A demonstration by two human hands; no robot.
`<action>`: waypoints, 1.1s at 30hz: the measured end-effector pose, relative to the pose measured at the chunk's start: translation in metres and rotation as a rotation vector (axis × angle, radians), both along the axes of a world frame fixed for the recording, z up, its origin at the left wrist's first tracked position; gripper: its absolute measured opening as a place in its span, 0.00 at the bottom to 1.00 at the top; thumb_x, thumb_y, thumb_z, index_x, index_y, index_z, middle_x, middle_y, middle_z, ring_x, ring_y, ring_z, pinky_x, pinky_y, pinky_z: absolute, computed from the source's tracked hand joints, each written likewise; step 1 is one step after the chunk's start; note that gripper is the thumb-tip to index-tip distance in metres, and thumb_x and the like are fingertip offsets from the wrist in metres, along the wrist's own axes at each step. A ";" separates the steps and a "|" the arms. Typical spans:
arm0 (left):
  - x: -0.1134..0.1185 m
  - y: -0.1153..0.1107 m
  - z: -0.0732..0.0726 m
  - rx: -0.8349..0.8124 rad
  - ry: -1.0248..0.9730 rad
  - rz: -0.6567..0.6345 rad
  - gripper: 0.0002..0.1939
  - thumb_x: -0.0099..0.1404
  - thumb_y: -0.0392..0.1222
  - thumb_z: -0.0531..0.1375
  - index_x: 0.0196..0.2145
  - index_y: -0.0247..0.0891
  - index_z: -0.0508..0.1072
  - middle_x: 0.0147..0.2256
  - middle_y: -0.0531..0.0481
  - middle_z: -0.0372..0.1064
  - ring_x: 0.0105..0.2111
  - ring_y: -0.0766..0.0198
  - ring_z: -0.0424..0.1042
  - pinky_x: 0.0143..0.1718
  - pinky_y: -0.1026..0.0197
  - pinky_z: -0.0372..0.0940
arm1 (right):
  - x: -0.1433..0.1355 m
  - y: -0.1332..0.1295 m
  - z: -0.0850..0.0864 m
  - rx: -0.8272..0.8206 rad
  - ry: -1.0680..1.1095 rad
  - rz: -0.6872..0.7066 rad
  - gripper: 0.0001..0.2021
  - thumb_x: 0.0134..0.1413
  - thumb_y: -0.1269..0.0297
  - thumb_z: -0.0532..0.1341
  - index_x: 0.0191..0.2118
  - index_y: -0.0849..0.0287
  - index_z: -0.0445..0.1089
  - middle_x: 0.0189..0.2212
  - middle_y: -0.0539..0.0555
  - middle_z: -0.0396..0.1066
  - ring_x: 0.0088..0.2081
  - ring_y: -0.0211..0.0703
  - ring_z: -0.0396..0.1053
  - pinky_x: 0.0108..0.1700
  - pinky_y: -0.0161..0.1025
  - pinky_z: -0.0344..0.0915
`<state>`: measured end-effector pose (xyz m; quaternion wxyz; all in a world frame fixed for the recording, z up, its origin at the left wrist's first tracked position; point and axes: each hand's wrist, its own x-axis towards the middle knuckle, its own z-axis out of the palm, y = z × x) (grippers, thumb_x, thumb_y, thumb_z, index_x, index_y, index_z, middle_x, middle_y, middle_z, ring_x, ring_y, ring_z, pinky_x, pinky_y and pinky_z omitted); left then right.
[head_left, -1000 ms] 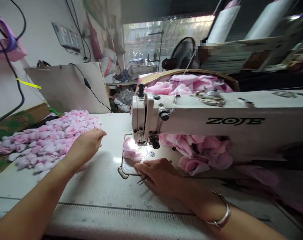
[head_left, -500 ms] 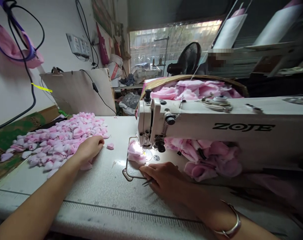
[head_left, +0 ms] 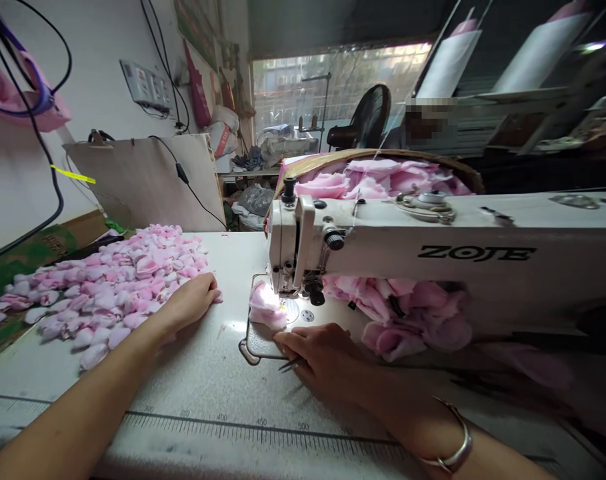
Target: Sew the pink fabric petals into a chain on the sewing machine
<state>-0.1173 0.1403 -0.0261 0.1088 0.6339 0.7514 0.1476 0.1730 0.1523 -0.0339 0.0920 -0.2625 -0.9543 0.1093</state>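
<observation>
My left hand (head_left: 197, 298) is closed at the right edge of a heap of small pink petal pieces (head_left: 117, 280), its fingertips on a single small petal (head_left: 217, 296). A pink fabric piece (head_left: 267, 310) lies under the lit needle area of the white sewing machine (head_left: 407, 250). Just in front of that piece, my right hand (head_left: 317, 353) rests on the metal plate, fingers curled round dark pointed scissors or snips (head_left: 289, 365). More pink fabric flowers (head_left: 407, 317) lie beneath the machine arm.
Behind the machine stands a box (head_left: 453, 159) filled with pink fabric. Thread cones (head_left: 447, 67) rise at the upper right, near a black fan (head_left: 373, 117). A board (head_left: 153, 177) leans at the back left. A printed ruler (head_left: 263, 431) runs along the table's front.
My left hand has moved right, onto the loose small petal beside the heap. My right hand and the piece at the needle keep their places; the whole view has shifted slightly.
</observation>
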 end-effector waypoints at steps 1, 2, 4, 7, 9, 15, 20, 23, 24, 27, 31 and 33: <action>0.005 -0.004 0.003 0.007 -0.020 -0.017 0.07 0.64 0.44 0.51 0.30 0.40 0.62 0.30 0.50 0.69 0.30 0.60 0.66 0.31 0.61 0.56 | 0.000 0.000 0.000 -0.002 0.009 -0.005 0.09 0.47 0.75 0.55 0.33 0.56 0.67 0.28 0.47 0.71 0.27 0.36 0.63 0.29 0.37 0.48; 0.012 -0.009 0.006 0.012 -0.042 -0.042 0.07 0.65 0.44 0.50 0.31 0.40 0.62 0.30 0.51 0.68 0.30 0.61 0.66 0.31 0.61 0.56 | 0.001 0.001 0.000 -0.004 0.027 -0.009 0.10 0.47 0.75 0.55 0.35 0.55 0.68 0.29 0.47 0.72 0.27 0.37 0.64 0.29 0.37 0.49; 0.027 -0.020 0.013 0.017 -0.102 -0.112 0.08 0.66 0.46 0.50 0.32 0.40 0.62 0.30 0.53 0.67 0.29 0.63 0.66 0.31 0.62 0.58 | 0.002 0.002 -0.002 -0.013 0.085 -0.018 0.13 0.50 0.75 0.55 0.40 0.54 0.70 0.30 0.48 0.73 0.29 0.38 0.67 0.31 0.36 0.52; 0.051 -0.033 0.020 0.064 -0.255 -0.206 0.10 0.64 0.49 0.55 0.31 0.41 0.63 0.29 0.55 0.65 0.28 0.65 0.64 0.30 0.63 0.58 | 0.003 0.005 -0.006 -0.041 0.251 -0.024 0.14 0.57 0.71 0.55 0.48 0.54 0.70 0.36 0.51 0.76 0.35 0.41 0.71 0.38 0.36 0.58; 0.065 -0.040 0.022 0.090 -0.360 -0.251 0.08 0.63 0.47 0.57 0.31 0.41 0.63 0.29 0.56 0.65 0.28 0.66 0.64 0.29 0.64 0.58 | 0.004 0.006 -0.007 -0.078 0.359 -0.045 0.14 0.59 0.68 0.55 0.50 0.55 0.69 0.38 0.52 0.76 0.36 0.40 0.71 0.40 0.36 0.60; 0.096 -0.043 0.019 0.127 -0.533 -0.378 0.05 0.63 0.41 0.58 0.31 0.41 0.63 0.28 0.57 0.64 0.27 0.69 0.64 0.29 0.66 0.59 | 0.003 0.002 0.000 -0.209 0.486 -0.124 0.12 0.60 0.59 0.58 0.46 0.54 0.71 0.26 0.47 0.72 0.25 0.36 0.65 0.32 0.33 0.59; 0.105 -0.036 0.014 0.095 -0.632 -0.369 0.08 0.61 0.43 0.61 0.32 0.40 0.64 0.28 0.57 0.64 0.28 0.68 0.64 0.29 0.65 0.59 | 0.005 0.000 0.005 -0.223 0.508 -0.121 0.05 0.57 0.67 0.57 0.34 0.57 0.70 0.25 0.47 0.69 0.25 0.34 0.62 0.29 0.32 0.55; 0.105 -0.033 0.014 0.018 -0.798 -0.367 0.07 0.62 0.44 0.60 0.33 0.39 0.66 0.29 0.55 0.66 0.29 0.67 0.65 0.30 0.65 0.60 | 0.005 0.001 0.007 -0.220 0.486 -0.136 0.03 0.51 0.71 0.58 0.29 0.57 0.66 0.24 0.46 0.66 0.26 0.34 0.60 0.28 0.32 0.53; 0.104 -0.032 0.015 -0.004 -0.842 -0.365 0.07 0.62 0.44 0.60 0.33 0.39 0.67 0.29 0.55 0.66 0.29 0.67 0.65 0.30 0.65 0.60 | 0.005 0.001 0.007 -0.222 0.477 -0.134 0.04 0.51 0.72 0.58 0.29 0.57 0.66 0.24 0.46 0.66 0.26 0.34 0.60 0.29 0.32 0.54; 0.103 -0.030 0.014 -0.025 -0.898 -0.347 0.07 0.64 0.44 0.59 0.33 0.39 0.67 0.30 0.54 0.68 0.30 0.67 0.66 0.32 0.64 0.61 | 0.007 0.002 0.009 -0.229 0.440 -0.165 0.04 0.58 0.66 0.57 0.35 0.56 0.68 0.29 0.47 0.70 0.29 0.35 0.64 0.31 0.33 0.57; 0.101 -0.028 0.011 0.009 -0.890 -0.309 0.08 0.65 0.46 0.58 0.32 0.40 0.66 0.29 0.56 0.67 0.30 0.68 0.66 0.32 0.65 0.60 | 0.011 -0.002 0.009 -0.177 0.330 -0.246 0.19 0.64 0.52 0.50 0.54 0.56 0.64 0.43 0.56 0.72 0.42 0.45 0.69 0.43 0.42 0.63; 0.099 -0.027 0.009 0.037 -0.904 -0.295 0.08 0.65 0.46 0.58 0.33 0.40 0.66 0.30 0.56 0.67 0.31 0.68 0.67 0.33 0.65 0.61 | 0.012 -0.003 0.008 -0.138 0.293 -0.226 0.21 0.66 0.55 0.47 0.59 0.55 0.59 0.51 0.58 0.68 0.51 0.48 0.65 0.50 0.47 0.62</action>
